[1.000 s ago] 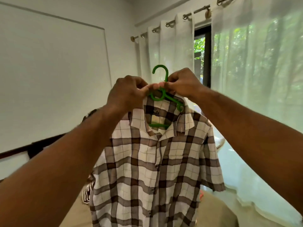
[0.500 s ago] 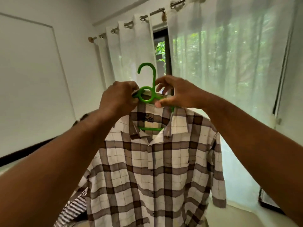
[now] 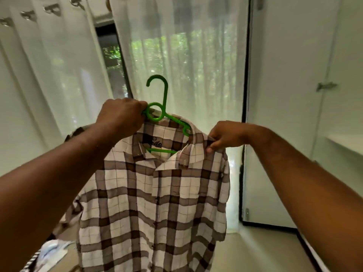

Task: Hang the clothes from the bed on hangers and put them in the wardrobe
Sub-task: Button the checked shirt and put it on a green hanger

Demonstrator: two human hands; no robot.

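Note:
A brown-and-white checked shirt [image 3: 153, 203] hangs on a green plastic hanger [image 3: 164, 112], held up in front of me. My left hand [image 3: 121, 117] grips the hanger's left side by its ring, at the shirt's collar. My right hand [image 3: 225, 137] pinches the shirt's right shoulder and collar edge. The hanger's hook points up and to the left, free of anything. The hanger's left arm is hidden under my hand and the cloth.
A white wardrobe door [image 3: 284, 114] with a metal handle [image 3: 326, 86] stands to the right, with a shelf [image 3: 347, 143] past it. Sheer white curtains [image 3: 186, 65] cover the window behind. More clothes [image 3: 49, 252] lie at the lower left.
The view has turned right, bringing the wardrobe door in. My right hand left the hanger's neck and moved down to the shirt's right shoulder. My left hand keeps its grip.

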